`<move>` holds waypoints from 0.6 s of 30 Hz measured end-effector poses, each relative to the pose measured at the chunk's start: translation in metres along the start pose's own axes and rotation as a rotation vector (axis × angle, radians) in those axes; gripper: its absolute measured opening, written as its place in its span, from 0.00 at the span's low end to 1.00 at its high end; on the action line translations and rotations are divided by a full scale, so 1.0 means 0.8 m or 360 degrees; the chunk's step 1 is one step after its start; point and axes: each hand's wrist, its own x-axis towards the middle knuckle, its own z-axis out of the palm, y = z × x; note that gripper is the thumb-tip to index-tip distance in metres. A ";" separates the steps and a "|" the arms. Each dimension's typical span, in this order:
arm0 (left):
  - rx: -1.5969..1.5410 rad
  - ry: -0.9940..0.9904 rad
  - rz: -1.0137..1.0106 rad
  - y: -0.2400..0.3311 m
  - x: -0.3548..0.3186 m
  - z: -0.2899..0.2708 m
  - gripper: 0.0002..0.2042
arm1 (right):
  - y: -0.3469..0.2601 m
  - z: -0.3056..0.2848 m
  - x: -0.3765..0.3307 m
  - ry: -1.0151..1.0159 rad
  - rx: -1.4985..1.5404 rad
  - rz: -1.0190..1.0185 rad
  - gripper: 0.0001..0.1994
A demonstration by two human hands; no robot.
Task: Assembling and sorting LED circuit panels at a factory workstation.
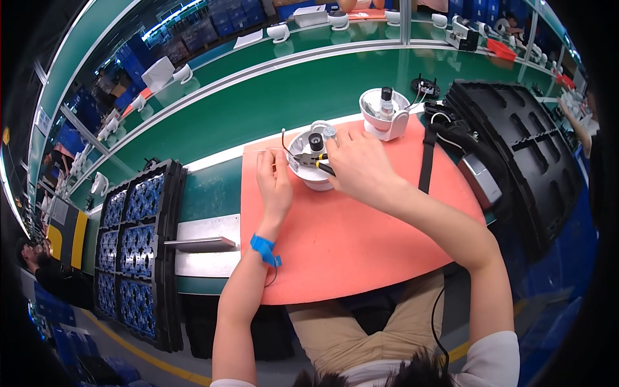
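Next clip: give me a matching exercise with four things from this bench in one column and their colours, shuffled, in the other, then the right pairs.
Things:
1. work mat
2. wrist strap on the left hand
3. domed housing under the right hand
4. empty moulded tray at right

Colours:
A. black
B. white
C. salmon pink
D. blue

Pairs: 1-C, 2-D, 3-B, 4-A

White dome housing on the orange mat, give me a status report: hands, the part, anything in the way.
Left hand steadies white dome housing. Right hand grips small pliers, tips inside it. Second housing stands apart behind. Nothing blocking.
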 end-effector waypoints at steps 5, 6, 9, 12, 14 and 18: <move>-0.0037 0.0013 0.0011 -0.005 -0.001 -0.002 0.11 | 0.006 -0.005 -0.005 -0.0111 0.0114 0.0091 0.18; -0.0051 0.0034 -0.0016 -0.007 -0.001 -0.001 0.12 | 0.007 -0.006 -0.007 -0.0094 0.0192 0.0098 0.17; -0.0068 0.0052 -0.0018 -0.007 0.001 0.000 0.13 | 0.016 -0.012 -0.014 -0.0034 0.0261 0.0121 0.15; -0.0255 0.0114 -0.0132 -0.014 0.002 -0.003 0.13 | 0.037 -0.027 -0.022 -0.0175 0.0599 0.0374 0.15; -0.0324 0.0108 -0.0135 -0.008 0.004 -0.001 0.13 | 0.068 -0.027 -0.033 -0.0037 0.0750 0.0516 0.14; -0.0583 0.0155 -0.0298 -0.007 0.003 -0.018 0.13 | 0.131 -0.033 -0.014 -0.0057 0.0846 0.0986 0.17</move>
